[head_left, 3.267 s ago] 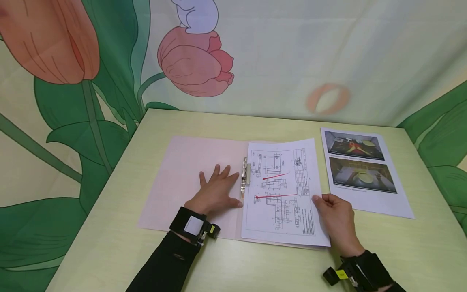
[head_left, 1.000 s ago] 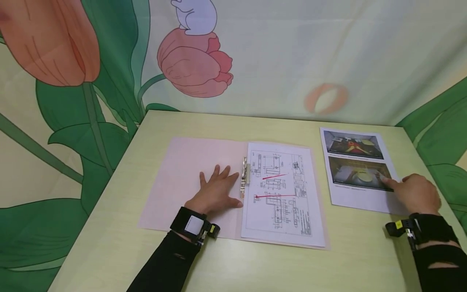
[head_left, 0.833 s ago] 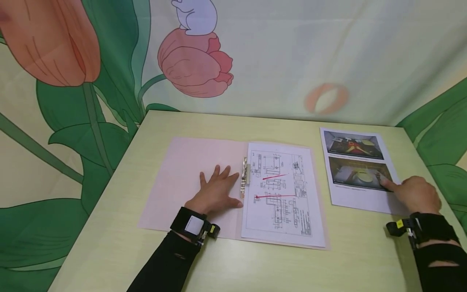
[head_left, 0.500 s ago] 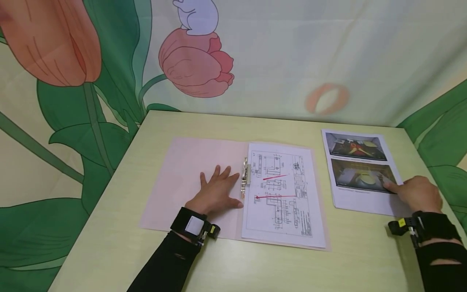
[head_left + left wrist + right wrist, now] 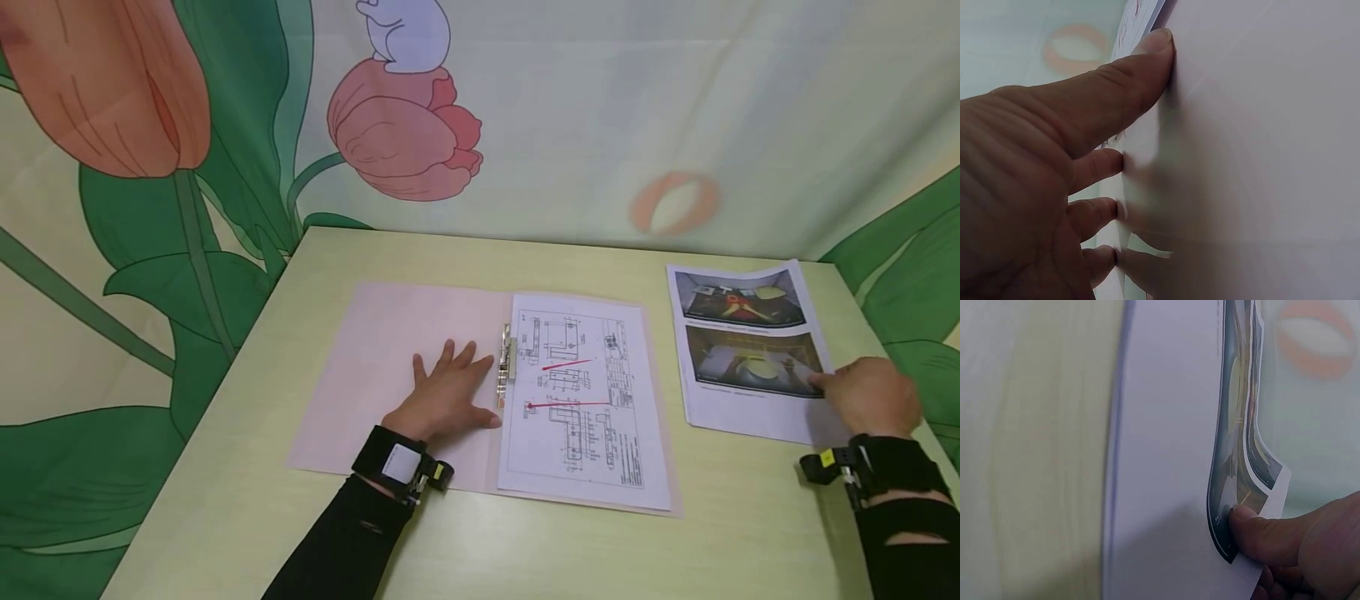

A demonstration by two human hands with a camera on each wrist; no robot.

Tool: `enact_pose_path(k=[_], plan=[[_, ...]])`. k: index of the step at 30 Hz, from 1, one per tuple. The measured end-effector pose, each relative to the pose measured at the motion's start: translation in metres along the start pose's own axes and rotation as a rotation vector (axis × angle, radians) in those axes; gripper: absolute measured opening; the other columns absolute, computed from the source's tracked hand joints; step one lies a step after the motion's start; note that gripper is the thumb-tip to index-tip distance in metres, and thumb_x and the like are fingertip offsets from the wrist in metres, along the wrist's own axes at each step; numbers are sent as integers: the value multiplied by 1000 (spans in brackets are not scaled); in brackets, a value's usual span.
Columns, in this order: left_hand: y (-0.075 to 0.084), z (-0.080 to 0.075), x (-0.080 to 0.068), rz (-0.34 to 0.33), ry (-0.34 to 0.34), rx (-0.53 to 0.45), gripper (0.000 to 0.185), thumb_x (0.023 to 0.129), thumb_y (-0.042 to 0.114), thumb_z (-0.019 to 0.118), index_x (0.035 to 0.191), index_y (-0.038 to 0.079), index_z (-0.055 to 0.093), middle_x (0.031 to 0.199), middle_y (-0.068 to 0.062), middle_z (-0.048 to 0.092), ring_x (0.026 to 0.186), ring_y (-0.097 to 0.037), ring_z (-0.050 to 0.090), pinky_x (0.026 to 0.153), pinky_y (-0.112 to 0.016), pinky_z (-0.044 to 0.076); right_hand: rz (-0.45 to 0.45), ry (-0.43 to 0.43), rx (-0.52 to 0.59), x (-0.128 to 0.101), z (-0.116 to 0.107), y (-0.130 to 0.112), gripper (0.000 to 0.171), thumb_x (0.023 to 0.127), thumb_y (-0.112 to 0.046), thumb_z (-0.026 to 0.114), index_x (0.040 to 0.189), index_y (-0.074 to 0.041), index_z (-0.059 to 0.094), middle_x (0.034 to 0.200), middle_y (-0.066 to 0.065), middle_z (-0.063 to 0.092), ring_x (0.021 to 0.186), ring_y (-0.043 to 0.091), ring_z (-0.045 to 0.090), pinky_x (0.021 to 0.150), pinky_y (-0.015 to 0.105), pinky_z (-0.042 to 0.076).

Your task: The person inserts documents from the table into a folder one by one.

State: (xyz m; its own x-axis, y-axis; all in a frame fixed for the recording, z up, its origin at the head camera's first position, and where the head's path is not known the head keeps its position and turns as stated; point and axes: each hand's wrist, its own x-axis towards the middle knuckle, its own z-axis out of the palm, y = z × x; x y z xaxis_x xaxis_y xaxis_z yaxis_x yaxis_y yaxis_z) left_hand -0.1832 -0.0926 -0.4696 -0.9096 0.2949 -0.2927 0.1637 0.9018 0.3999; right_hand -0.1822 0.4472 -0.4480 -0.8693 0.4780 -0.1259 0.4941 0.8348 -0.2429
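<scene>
My left hand (image 5: 441,398) rests with spread fingers on the left cover of an open pink folder (image 5: 397,321). The left wrist view has its thumb and fingertips touching that pale cover. Beside the thumb, a metal clip (image 5: 504,367) runs along the fold. On the folder's right side lies a white sheet with technical drawings (image 5: 592,446) and red lines. To the right, my right hand (image 5: 872,396) pinches the right edge of a printed sheet with two photos (image 5: 720,410). The right wrist view has the thumb on top and the sheet (image 5: 1160,444) bending up there; its curled fingers are partly hidden.
Everything lies on a pale wooden table (image 5: 525,554). A curtain (image 5: 570,108) printed with tulips and a white animal hangs behind its back edge. The printed sheet appears to lie over at least one more sheet.
My right hand has gone from the drawing sheet's edge to the printed sheet, which has shifted slightly right and now bends up at its right side. My left hand stays put.
</scene>
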Motion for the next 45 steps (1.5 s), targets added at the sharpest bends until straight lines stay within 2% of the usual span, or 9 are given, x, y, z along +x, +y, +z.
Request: enact_pose_path(k=[6, 13, 17, 23, 27, 32, 35, 42, 45], plan=[[1, -1, 0, -2, -1, -5, 96, 83, 47, 88, 163, 23, 42, 176, -9, 21, 164, -40, 3, 123, -77, -6, 10, 29, -2, 0, -1, 1, 46, 101, -30, 68, 109, 15, 67, 111, 39, 67, 92, 61, 60, 57, 50, 42], [1, -2, -2, -4, -10, -5, 96, 84, 48, 87, 164, 24, 41, 177, -9, 19, 164, -39, 2, 123, -76, -7, 65, 51, 9, -4, 2, -5, 43, 105, -27, 62, 112, 15, 66, 109, 38, 67, 93, 56, 59, 59, 49, 38], [0, -2, -2, -3, -14, -7, 96, 84, 49, 87, 164, 25, 40, 177, -8, 19, 165, -38, 1, 123, -76, -8, 57, 65, 0, -7, 2, -7, 42, 107, -27, 60, 112, 15, 67, 108, 38, 68, 89, 55, 61, 59, 49, 39], [0, -1, -1, -1, -10, 2, 96, 84, 49, 87, 164, 25, 40, 177, -9, 19, 165, -38, 1, 123, -76, -7, 40, 68, -20, -10, 0, -9, 44, 110, -29, 53, 121, 12, 65, 116, 39, 66, 96, 58, 60, 68, 58, 40], [0, 0, -1, -4, -10, 8, 95, 84, 49, 86, 164, 24, 41, 177, -9, 20, 165, -39, 2, 123, -76, -7, 17, 83, -21, -12, -4, -11, 45, 110, -29, 52, 126, 11, 64, 121, 39, 64, 98, 59, 60, 65, 54, 40], [1, 0, -1, -5, -12, 10, 95, 84, 49, 86, 164, 24, 41, 177, -8, 20, 165, -39, 3, 123, -76, -6, -44, 111, 36, -21, -14, -18, 47, 111, -26, 50, 127, 17, 61, 120, 41, 63, 97, 61, 58, 59, 49, 39], [1, -1, -1, -4, -12, 11, 95, 84, 49, 86, 164, 24, 41, 177, -8, 20, 165, -39, 3, 123, -76, -5, -49, 119, 103, -27, -22, -24, 48, 112, -25, 49, 126, 19, 60, 119, 42, 62, 95, 58, 57, 58, 47, 40], [1, -2, -2, -4, -14, 7, 95, 84, 48, 87, 164, 24, 41, 177, -8, 20, 165, -39, 3, 123, -76, -6, 33, 195, 249, -40, -35, -44, 52, 113, -27, 43, 137, 17, 57, 130, 40, 59, 102, 53, 58, 57, 39, 38], [1, -2, -2, -8, -18, 4, 95, 84, 48, 87, 164, 25, 41, 177, -8, 19, 165, -38, 2, 123, -76, -6, 66, 248, 316, -45, -40, -53, 53, 112, -30, 45, 141, 13, 58, 130, 36, 61, 96, 42, 57, 60, 34, 36]])
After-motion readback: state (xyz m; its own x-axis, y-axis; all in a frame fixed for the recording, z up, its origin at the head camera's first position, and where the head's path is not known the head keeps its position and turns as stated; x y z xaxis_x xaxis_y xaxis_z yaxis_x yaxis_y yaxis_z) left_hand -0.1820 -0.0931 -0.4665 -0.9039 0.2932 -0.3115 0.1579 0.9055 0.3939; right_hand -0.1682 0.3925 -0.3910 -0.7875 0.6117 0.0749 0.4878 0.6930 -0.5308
